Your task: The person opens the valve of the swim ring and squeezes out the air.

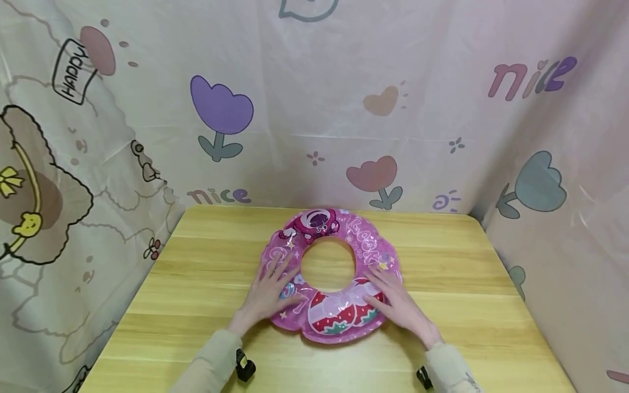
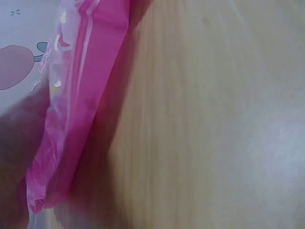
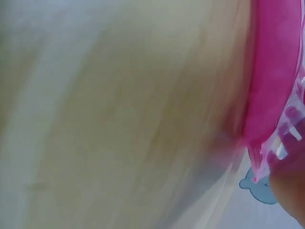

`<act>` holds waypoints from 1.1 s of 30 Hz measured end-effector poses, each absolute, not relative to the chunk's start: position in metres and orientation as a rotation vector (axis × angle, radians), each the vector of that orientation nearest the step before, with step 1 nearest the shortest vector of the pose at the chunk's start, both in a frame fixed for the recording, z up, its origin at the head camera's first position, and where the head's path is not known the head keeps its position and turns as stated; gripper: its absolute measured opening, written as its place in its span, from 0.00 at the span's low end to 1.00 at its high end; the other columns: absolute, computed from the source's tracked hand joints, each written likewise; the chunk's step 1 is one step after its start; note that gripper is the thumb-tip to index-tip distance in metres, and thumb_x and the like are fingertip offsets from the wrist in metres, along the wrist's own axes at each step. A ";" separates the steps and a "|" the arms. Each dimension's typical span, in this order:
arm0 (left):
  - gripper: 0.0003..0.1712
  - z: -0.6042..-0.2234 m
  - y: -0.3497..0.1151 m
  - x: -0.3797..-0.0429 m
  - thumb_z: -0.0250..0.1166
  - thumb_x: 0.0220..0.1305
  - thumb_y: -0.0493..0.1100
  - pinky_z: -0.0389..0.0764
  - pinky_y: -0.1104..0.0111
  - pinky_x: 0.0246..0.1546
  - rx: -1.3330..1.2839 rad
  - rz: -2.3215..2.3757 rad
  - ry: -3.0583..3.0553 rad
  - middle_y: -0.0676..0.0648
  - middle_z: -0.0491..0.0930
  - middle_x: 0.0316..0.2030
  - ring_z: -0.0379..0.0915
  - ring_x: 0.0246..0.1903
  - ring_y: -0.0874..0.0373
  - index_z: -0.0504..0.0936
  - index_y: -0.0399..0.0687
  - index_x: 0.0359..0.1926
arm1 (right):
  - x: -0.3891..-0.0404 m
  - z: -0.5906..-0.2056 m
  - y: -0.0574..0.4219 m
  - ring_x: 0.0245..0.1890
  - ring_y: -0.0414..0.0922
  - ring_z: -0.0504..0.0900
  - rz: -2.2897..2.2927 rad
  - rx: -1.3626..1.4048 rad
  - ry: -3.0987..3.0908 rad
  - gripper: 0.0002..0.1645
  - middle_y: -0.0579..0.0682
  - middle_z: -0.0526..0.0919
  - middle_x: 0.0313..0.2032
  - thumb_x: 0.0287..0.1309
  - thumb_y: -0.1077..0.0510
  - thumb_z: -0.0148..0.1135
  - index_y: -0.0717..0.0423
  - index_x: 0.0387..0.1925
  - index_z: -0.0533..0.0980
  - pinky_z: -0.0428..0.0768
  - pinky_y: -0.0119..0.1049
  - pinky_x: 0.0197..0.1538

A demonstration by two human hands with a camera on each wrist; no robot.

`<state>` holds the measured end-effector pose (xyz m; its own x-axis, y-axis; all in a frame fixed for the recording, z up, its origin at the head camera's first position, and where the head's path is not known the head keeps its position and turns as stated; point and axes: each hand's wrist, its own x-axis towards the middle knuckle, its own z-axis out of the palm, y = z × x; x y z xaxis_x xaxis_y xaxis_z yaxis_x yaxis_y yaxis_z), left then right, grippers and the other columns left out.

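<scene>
A pink inflatable swim ring with a bear and strawberry print lies on the wooden table. On its left side rests my left hand, fingers spread and straight over the plastic. My right hand lies flat on the ring's right side, its fingers extended too. The left wrist view catches the ring's pink underside edge and a dark, blurred part of the hand. In the right wrist view the pink rim stands at the right edge, with part of a finger below it.
Printed cloth with flowers and lettering hangs behind the table and along both sides. Small black wrist devices sit at the cuffs of both light sleeves.
</scene>
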<state>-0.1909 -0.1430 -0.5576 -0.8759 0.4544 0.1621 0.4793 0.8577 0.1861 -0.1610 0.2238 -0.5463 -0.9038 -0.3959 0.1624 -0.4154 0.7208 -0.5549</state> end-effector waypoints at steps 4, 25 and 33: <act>0.46 -0.553 -0.146 -0.193 0.62 0.62 0.70 0.43 0.37 0.78 -0.729 -0.319 -2.867 0.43 0.48 0.81 0.40 0.80 0.37 0.64 0.57 0.76 | -0.167 -0.542 0.229 0.75 0.63 0.60 0.887 0.648 -2.769 0.35 0.60 0.65 0.74 0.66 0.47 0.64 0.55 0.70 0.70 0.56 0.70 0.74; 0.52 -0.552 -0.132 -0.177 0.58 0.59 0.77 0.33 0.32 0.75 -0.843 -0.510 -2.957 0.47 0.49 0.81 0.35 0.81 0.40 0.59 0.61 0.78 | -0.224 -0.544 0.234 0.60 0.63 0.73 1.107 0.114 -2.613 0.25 0.67 0.78 0.58 0.65 0.55 0.66 0.68 0.57 0.78 0.70 0.64 0.66; 0.51 -0.555 -0.132 -0.175 0.56 0.60 0.78 0.31 0.34 0.76 -0.806 -0.535 -2.988 0.48 0.48 0.81 0.34 0.81 0.41 0.59 0.62 0.78 | -0.228 -0.545 0.222 0.48 0.60 0.81 1.135 -0.107 -2.481 0.21 0.64 0.85 0.47 0.57 0.52 0.74 0.64 0.45 0.85 0.76 0.57 0.57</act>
